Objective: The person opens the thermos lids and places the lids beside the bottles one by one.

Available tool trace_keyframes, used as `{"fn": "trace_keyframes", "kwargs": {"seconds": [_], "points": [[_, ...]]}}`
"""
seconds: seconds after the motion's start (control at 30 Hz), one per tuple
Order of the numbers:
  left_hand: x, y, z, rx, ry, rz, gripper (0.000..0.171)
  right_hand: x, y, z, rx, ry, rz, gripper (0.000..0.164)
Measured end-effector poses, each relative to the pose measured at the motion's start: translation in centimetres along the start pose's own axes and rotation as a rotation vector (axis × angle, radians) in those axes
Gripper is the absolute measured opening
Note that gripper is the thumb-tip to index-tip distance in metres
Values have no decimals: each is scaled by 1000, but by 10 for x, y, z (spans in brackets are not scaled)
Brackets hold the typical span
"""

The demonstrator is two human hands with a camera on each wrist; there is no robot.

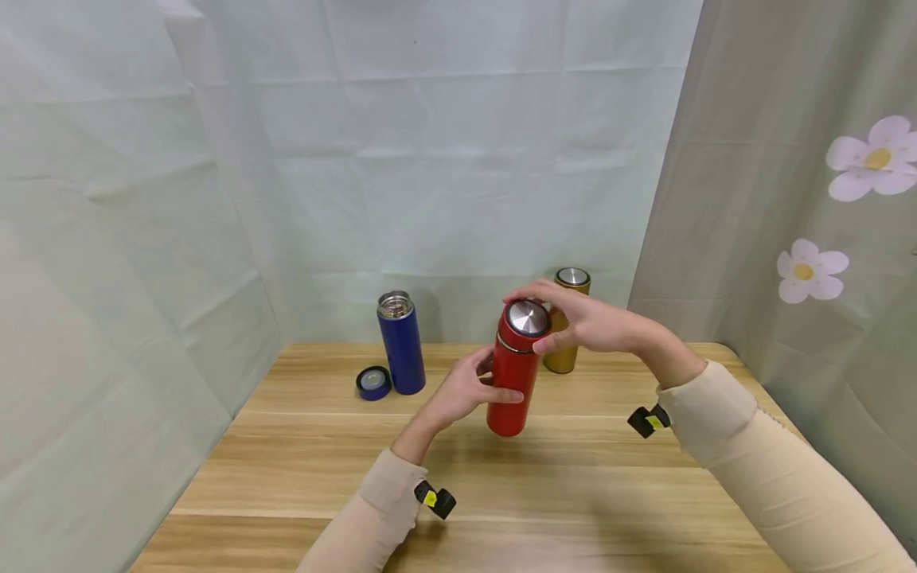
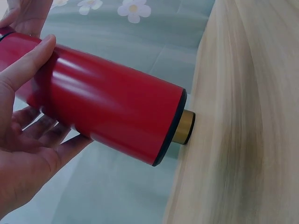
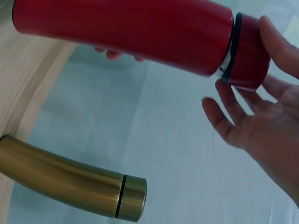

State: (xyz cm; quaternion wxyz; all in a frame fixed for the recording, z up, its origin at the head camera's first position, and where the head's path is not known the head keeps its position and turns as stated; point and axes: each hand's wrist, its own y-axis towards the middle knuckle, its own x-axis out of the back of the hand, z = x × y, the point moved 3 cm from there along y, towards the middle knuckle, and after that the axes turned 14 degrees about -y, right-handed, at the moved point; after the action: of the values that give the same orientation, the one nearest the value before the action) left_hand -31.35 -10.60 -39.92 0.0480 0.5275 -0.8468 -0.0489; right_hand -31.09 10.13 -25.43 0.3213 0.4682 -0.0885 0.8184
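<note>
A red thermos (image 1: 513,383) is held up over the table, tilted slightly. My left hand (image 1: 462,391) grips its body, with the thumb across the front and the fingers behind, as the left wrist view also shows. At the top, my right hand (image 1: 583,320) holds the red lid (image 3: 251,52) between thumb and fingertips. In the right wrist view a thin silvery gap shows between lid and body on one side, so the lid sits slightly askew. The thermos's dark base (image 2: 171,128) hangs clear of the tabletop.
A blue thermos (image 1: 403,350) stands uncovered at the back left, its blue lid (image 1: 373,383) lying beside it. Behind my right hand stands a gold thermos (image 1: 561,358) with its lid on. The wooden table (image 1: 322,469) meets pale cloth (image 1: 430,159) at the back.
</note>
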Motion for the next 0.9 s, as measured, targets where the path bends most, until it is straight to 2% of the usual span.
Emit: {"fn": "trace_keyframes", "kwargs": {"seconds": [0.3,0.7,0.9], "points": [[0,-2,-4,-13,26,101,72,6,-2,-3,116,-13,104,65],[0,-4,-6,13,-19,272,63,10,-7,-1,111,-15,184,64],[0,-7,-2,43,-4,356,64,14,-10,0,162,44,241,64]]}}
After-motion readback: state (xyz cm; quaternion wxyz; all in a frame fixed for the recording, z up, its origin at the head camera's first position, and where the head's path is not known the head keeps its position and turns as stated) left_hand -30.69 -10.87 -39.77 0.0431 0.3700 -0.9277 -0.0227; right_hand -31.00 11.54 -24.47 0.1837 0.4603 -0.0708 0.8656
